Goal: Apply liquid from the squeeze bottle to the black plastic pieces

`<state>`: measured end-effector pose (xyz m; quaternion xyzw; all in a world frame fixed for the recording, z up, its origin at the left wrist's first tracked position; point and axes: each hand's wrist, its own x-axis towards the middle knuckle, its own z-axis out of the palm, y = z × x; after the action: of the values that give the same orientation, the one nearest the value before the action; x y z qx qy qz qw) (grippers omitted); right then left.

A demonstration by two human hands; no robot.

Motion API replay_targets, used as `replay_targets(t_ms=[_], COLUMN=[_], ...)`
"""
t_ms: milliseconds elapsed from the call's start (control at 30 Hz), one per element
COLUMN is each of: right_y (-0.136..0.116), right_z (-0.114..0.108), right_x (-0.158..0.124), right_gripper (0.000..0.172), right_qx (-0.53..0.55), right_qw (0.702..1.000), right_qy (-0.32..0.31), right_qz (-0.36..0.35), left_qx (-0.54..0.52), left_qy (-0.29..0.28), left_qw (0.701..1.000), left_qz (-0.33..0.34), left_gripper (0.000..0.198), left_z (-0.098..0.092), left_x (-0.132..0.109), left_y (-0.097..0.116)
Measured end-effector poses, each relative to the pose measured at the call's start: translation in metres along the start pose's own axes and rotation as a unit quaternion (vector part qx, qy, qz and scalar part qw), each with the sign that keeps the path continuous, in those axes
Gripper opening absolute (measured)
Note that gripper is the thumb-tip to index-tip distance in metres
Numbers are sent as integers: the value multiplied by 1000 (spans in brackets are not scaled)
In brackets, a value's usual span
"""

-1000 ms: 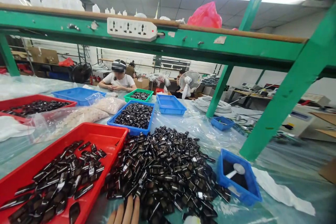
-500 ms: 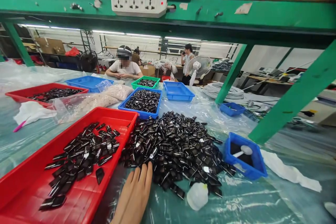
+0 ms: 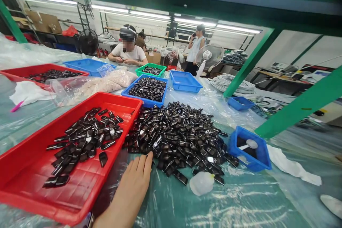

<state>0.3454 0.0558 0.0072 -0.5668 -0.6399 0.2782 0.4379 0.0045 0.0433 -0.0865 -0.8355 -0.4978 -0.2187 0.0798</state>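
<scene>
My left hand [image 3: 136,176] lies back up with its fingers stretched out, at the near left edge of a loose pile of small black glossy plastic pieces [image 3: 181,135]. Its fingertips touch or nearly touch the nearest pieces; the thumb is hidden. Just left of the hand is a large red tray [image 3: 77,203] holding more such black pieces [image 3: 85,142]. A small translucent white squeeze bottle [image 3: 202,183] lies at the pile's front edge. My right hand is not in view.
A blue bin [image 3: 256,165] with dark contents and a white scoop [image 3: 249,144] stands right of the pile. Behind are a filled blue tray [image 3: 157,104], another blue tray [image 3: 184,82] and a bag [image 3: 107,83]. A green post [image 3: 294,108] slants at right. A co-worker [image 3: 129,51] sits opposite.
The view has tipped downward, so the shelf with the power strip has mostly left the top. My left hand remains by the pile, its fingertips slightly farther from the pieces.
</scene>
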Motion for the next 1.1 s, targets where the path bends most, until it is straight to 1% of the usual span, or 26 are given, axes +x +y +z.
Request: replay_targets(t_ms=[100,133,167,200,267,300,333,400,467,533,633,800,900,967,1033,1100], right_y=[-12,-15,-17,-18,-19,-19,-19,-20,-21,-21,-20,-26,-28,-26,-24,-22], right_z=[10,16,24,33,56,68,80,98,107,109,107,111,115,111,103,95], right_x=[-27,-39,-51,-62,-76,-79,-79,-74,-67,-65,-72,-87,-90,-88,-84,-81], right_gripper=[32,32,29,31,52,54,48,32,24,25,33,39,42,39,35,32], right_qx=[-16,-20,-23,-25,-26,-41,-52,-56,-47,-18,49,129,131,122,91,46], right_qw=[1000,999,999,999,998,997,997,996,994,993,990,976,974,977,985,993], right_qy=[19,24,29,33,43,56,45,-15,-52,-61,-64,-50,-24,-2,4,-9], right_qz=[15,18,22,25,27,32,47,70,89,98,116,167,181,175,145,111], left_qx=[-124,-170,-214,-256,-331,-363,-393,-440,-471,-481,-479,-480,-466,-456,-448,-448], left_qy=[-21,-30,-37,-45,-62,-74,-87,-114,-137,-155,-176,-196,-198,-200,-202,-198], left_qw=[992,985,976,965,940,927,913,886,864,851,842,831,839,845,851,854], left_qz=[-5,-8,-14,-24,-48,-60,-70,-91,-115,-143,-176,-200,-201,-195,-187,-173], left_gripper=[35,32,30,28,24,22,22,24,26,29,32,30,31,33,34,29], left_z=[-9,-14,-20,-25,-34,-37,-38,-39,-39,-39,-44,-49,-47,-46,-46,-49], left_x=[1,2,3,5,8,9,10,10,8,6,5,6,5,4,4,3], left_y=[7,10,14,17,22,24,26,27,26,26,26,32,33,32,30,28])
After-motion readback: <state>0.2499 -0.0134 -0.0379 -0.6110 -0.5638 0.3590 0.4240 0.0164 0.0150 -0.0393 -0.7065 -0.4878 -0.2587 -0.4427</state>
